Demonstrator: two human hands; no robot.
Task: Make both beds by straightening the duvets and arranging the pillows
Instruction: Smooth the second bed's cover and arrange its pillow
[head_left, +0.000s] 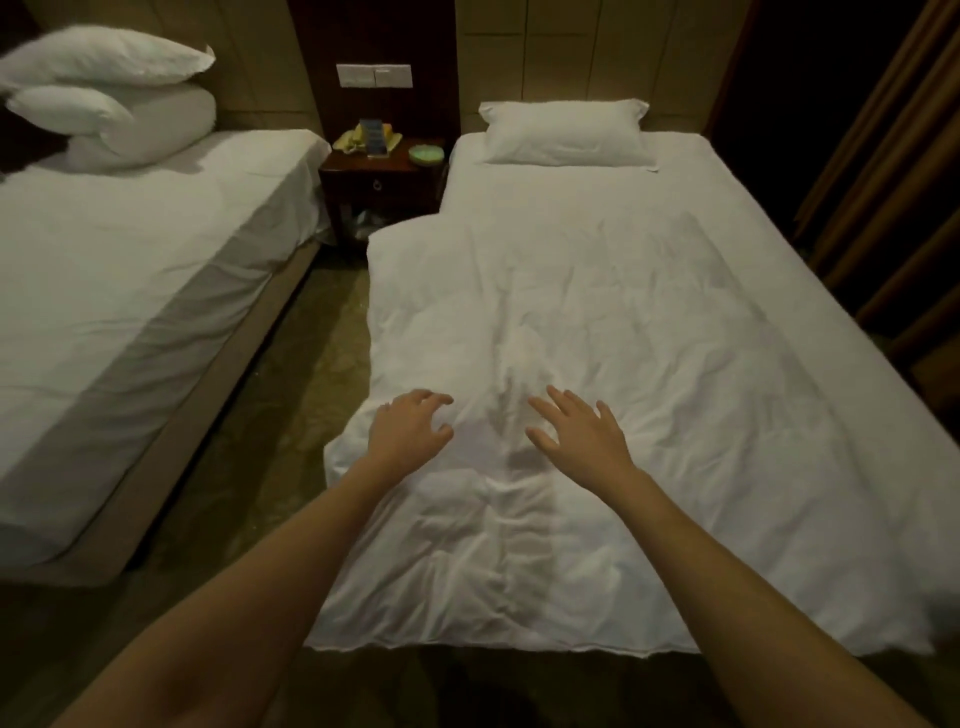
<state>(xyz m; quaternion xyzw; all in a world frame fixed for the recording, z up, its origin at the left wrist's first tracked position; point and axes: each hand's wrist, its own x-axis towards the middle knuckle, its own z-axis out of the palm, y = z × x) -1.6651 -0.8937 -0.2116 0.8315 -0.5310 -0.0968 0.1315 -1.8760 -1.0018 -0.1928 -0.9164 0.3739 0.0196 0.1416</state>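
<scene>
On rt bed's wrinkled duvet (597, 338), both hands' fingers spread, gripping nothing; nightstand (382, 174) btwn beds.

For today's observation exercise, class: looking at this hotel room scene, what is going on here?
A person stands at the foot of the right bed, both arms stretched over its white duvet. The left hand and right hand are spread just above or on the wrinkled cover, gripping nothing. One pillow lies flat at that bed's head. On the left bed, a pillow sits on folded bedding, not yet laid out.
</scene>
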